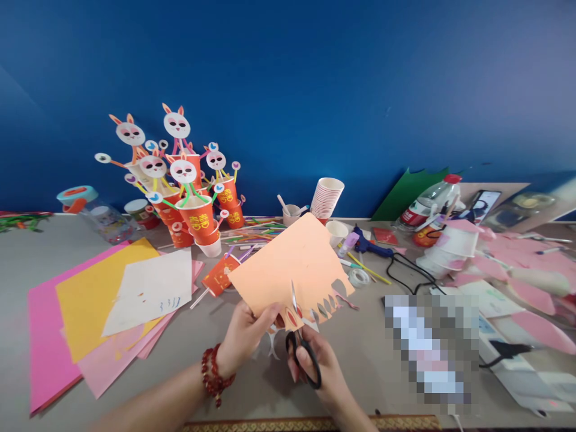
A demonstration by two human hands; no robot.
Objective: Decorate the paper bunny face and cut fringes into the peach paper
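My left hand (245,339) pinches the lower edge of an orange paper sheet (288,267) held up over the table. A red bead bracelet is on that wrist. My right hand (315,366) grips black-handled scissors (300,345), their blades pointing up into the sheet's bottom edge. Leaf-shaped holes and notches run along that cut edge. A white paper scrap hangs below the sheet, between my hands.
Pink, yellow and white sheets (112,300) lie at left. Red paper-cup rabbits (189,198) stand at the back, beside a stack of cups (327,197). A blue glue gun (371,246), tape roll (359,276), bottle (427,207) and pink paper scraps (517,264) crowd the right.
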